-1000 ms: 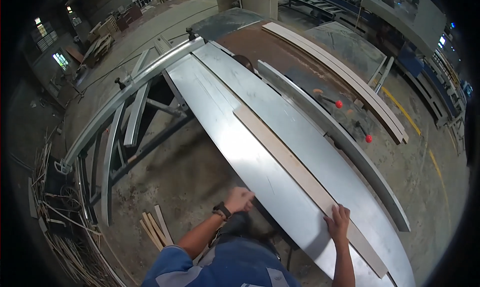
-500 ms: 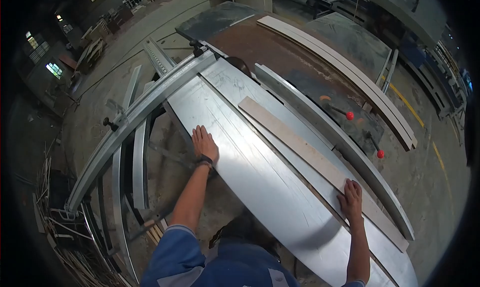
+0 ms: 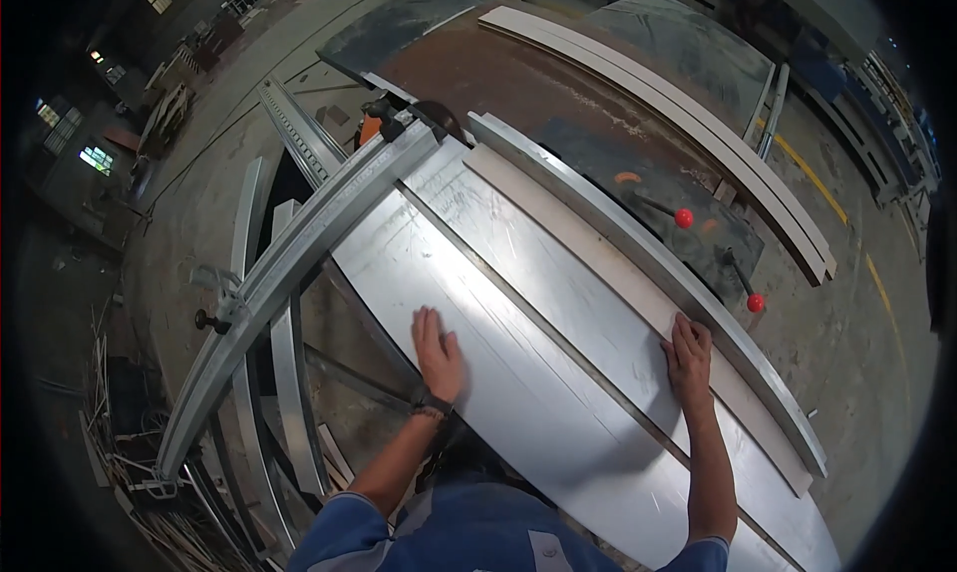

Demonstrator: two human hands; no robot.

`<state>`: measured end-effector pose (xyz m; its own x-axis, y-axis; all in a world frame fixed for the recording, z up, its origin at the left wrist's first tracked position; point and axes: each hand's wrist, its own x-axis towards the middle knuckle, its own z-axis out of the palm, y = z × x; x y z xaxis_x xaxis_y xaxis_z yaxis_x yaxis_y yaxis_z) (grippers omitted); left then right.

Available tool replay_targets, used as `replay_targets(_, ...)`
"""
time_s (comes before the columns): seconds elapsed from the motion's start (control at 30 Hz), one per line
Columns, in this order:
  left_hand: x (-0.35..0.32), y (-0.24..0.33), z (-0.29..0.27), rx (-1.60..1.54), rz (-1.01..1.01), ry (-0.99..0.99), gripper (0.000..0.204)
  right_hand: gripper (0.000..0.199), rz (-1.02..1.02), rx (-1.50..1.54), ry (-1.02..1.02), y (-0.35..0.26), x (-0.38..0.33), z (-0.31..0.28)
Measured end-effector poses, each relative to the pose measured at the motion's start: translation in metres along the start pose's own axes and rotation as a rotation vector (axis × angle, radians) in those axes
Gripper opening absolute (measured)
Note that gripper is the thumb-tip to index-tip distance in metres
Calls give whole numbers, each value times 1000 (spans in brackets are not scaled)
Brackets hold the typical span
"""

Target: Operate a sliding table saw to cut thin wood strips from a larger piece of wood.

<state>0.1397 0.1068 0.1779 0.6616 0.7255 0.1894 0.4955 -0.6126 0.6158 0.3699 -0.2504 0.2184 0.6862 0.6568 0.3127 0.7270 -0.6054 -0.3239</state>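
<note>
My left hand [image 3: 437,357] lies on the silver metal table [image 3: 518,393] of what looks like a panel saw, fingers stretched out, with nothing in it. On the right, my right hand [image 3: 688,361] bends its fingers over a long, pale wooden strip [image 3: 583,243], thumb at its near edge. The strip lies along the straight metal fence [image 3: 638,228], seemingly against it. Part of the strip is hidden under my right hand.
A metal crossbar [image 3: 299,218] with a black knob [image 3: 207,320] spans the table's far left end. Beyond the fence are red-knobbed levers [image 3: 684,217] and long pale boards [image 3: 648,99] on a brown surface. Scrap wood [image 3: 150,527] lies at lower left.
The wooden strip has moved from a slant across the table to lie along the fence, its far end shifted up. My right hand moved with it; my left hand slid a little inward.
</note>
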Motion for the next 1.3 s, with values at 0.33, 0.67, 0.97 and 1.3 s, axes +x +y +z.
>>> replay_targets(0.33, 251, 111, 147, -46, -254, 138, 53, 37, 18, 3, -5, -22, 42, -5)
replay_targets(0.67, 255, 131, 188, 322, -176, 417, 27, 43, -29, 12, -154, -3, 42, -17)
replay_targets(0.97, 260, 134, 213, 230, -293, 260, 32, 42, -180, -71, -224, 27, 59, -4)
replay_targets(1.3, 276, 102, 263, 275, -276, 341, 28, 45, -205, -79, -247, 47, 79, 36)
